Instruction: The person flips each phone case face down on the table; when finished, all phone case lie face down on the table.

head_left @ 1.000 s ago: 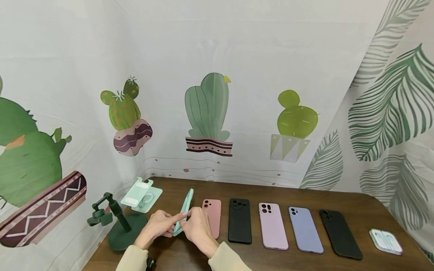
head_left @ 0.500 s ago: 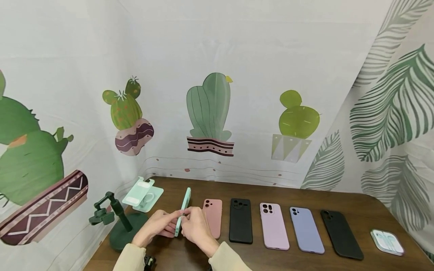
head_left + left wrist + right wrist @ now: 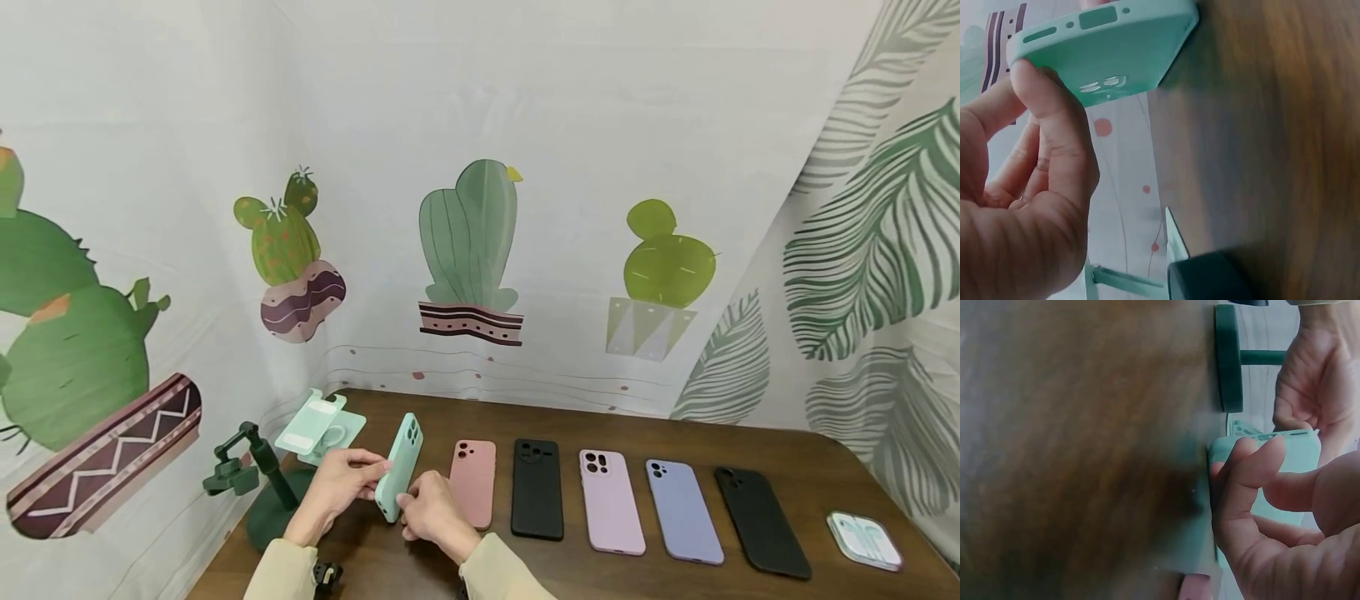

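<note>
A mint green phone case (image 3: 405,467) stands tilted on its edge between both hands, its camera cutouts at the far end. My left hand (image 3: 341,487) pinches its left side, thumb uppermost. In the left wrist view the bent finger lies at a corner of the case (image 3: 1129,59), beside the end with the port openings. My right hand (image 3: 438,508) has its fingers curled at the lower right edge of the case. The right wrist view shows thumb and fingers at the case (image 3: 1300,450), which they partly hide.
A mint folding stand (image 3: 315,425) and a dark green stand (image 3: 273,508) are at left. To the right lie pink (image 3: 474,483), black (image 3: 537,496), lilac (image 3: 611,504), blue (image 3: 684,512) and another black (image 3: 763,525) case, then a small pale rounded item (image 3: 865,542).
The mint case has turned from nearly edge-on so that its back with the camera cutouts shows. My right hand has slid down towards its near end; my left hand has risen along its side.
</note>
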